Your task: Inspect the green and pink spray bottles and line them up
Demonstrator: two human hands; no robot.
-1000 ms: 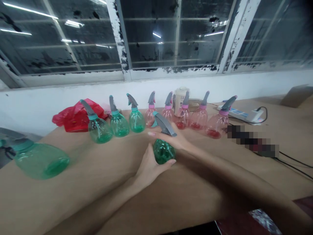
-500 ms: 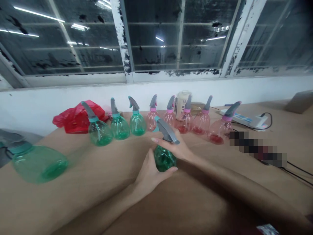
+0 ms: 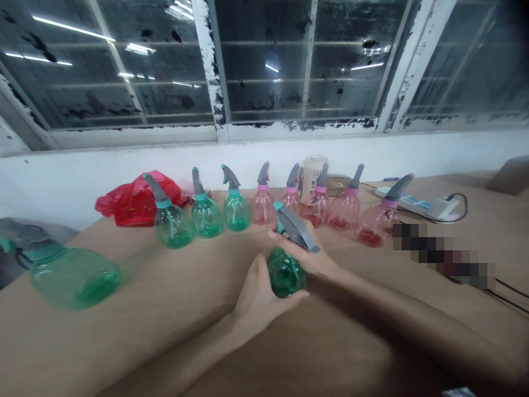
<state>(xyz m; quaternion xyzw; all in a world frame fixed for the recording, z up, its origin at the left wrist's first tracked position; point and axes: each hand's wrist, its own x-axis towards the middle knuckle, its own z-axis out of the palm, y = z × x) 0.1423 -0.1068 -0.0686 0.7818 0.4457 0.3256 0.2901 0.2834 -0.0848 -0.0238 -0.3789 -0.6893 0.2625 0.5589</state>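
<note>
Between both hands is a green spray bottle (image 3: 286, 280) with a grey trigger head, held over the wooden table in the middle of the view. My left hand (image 3: 257, 300) cups the lower body, thumb along the near side. Around the neck, just under the head, wraps my right hand (image 3: 314, 258); some of its fingers are hidden behind the bottle. Beyond the hands stand more green spray bottles, the nearest being a teal-collared one (image 3: 237, 212), and several pink spray bottles (image 3: 344, 210) with red liquid.
Another green spray bottle (image 3: 74, 275) is at the far left. A red plastic bag (image 3: 134, 207) and a pale canister (image 3: 311, 176) lie near the wall. At right are a white power strip (image 3: 433, 209), a pixelated dark object (image 3: 444, 256) with cables, and a box (image 3: 510, 175).
The held bottle and both hands have shifted slightly right and down in view. Its trigger head has moved a little too. The whole scene has drifted slightly right.
</note>
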